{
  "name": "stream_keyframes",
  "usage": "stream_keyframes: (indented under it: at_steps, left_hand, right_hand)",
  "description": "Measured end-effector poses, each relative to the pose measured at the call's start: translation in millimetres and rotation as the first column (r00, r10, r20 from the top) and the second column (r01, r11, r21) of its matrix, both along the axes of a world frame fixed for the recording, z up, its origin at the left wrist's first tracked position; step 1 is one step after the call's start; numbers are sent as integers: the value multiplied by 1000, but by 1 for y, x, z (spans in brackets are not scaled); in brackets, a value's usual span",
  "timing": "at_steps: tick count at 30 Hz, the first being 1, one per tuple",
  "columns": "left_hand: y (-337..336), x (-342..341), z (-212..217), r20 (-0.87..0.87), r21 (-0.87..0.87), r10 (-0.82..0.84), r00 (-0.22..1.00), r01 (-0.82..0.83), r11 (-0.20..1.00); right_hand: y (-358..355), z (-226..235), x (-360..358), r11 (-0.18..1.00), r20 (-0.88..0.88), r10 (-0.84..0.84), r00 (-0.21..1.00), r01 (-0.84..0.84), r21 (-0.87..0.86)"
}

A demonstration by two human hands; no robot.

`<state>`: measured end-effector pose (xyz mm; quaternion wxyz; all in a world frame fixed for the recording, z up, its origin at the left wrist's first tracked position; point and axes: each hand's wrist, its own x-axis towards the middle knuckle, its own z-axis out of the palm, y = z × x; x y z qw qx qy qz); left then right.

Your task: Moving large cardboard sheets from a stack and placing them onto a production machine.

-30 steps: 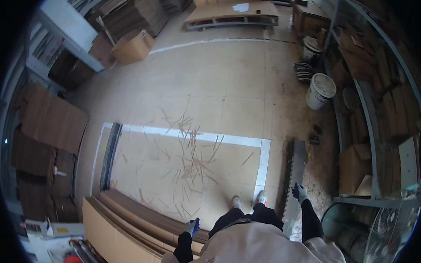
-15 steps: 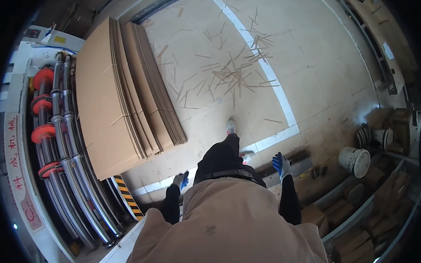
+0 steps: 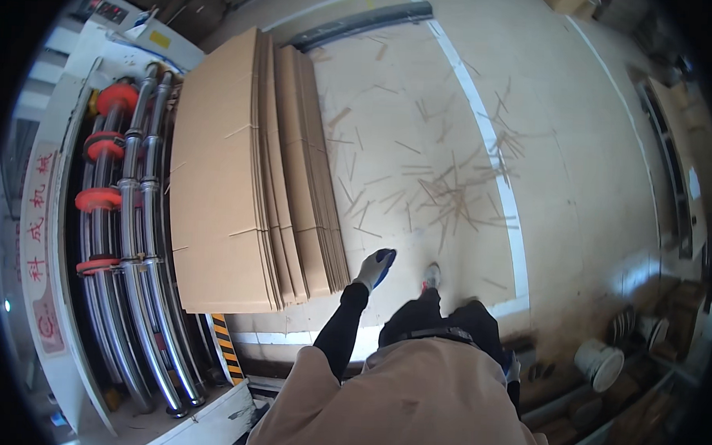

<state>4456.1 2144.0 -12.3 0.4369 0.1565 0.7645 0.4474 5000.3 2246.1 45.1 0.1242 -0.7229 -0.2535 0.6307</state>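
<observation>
My left hand (image 3: pixel 376 270), in a white glove with blue on the fingers, reaches ahead of my body. Its fingers are loosely bent and nothing shows in them. It is nearest to a stack of folded brown cardboard sheets (image 3: pixel 224 179), just right of the stack's lower right corner and apart from it. Low at my right side, my right hand (image 3: pixel 512 366) wears a similar glove. My body partly covers that hand, and its fingers are too hidden and blurred to read.
Left of the cardboard stands a white machine (image 3: pixel 53 251) with metal rollers (image 3: pixel 138 278) and red rings (image 3: pixel 98 198). Thin cardboard strips (image 3: pixel 451 190) litter the floor beside a white line (image 3: pixel 496 149). A white bucket (image 3: pixel 600 364) stands at the right, near shelving.
My left hand has swung forward and my right hand has dropped back beside my body. My legs have stepped, and the stack and machine now sit farther right in view.
</observation>
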Motion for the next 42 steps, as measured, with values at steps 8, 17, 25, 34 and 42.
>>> stream_keyframes:
  at_steps: [8,17,25,34,42]
  left_hand:
    - [9,-33,2,75,-52,154,985,-150,987]
    - [-113,36,16,284,-716,713,641,-353,602]
    - [63,-102,70,127,-438,695,708,-589,679]
    - [251,-252,47,14,-426,546,837,-489,761]
    - [377,-350,-3,303,-670,408,861,-112,734]
  right_hand:
    - [141,-21,-104,962,-96,262,960,-253,100]
    - [321,-65,-232,876,-79,450,890,-457,-153]
    - [509,-143,-552,737,-448,584,677,-674,-57]
    - [602,19,-913,559,-549,788,279,-699,446]
    - [798,-124,-773,808,-522,500,691,-589,-4]
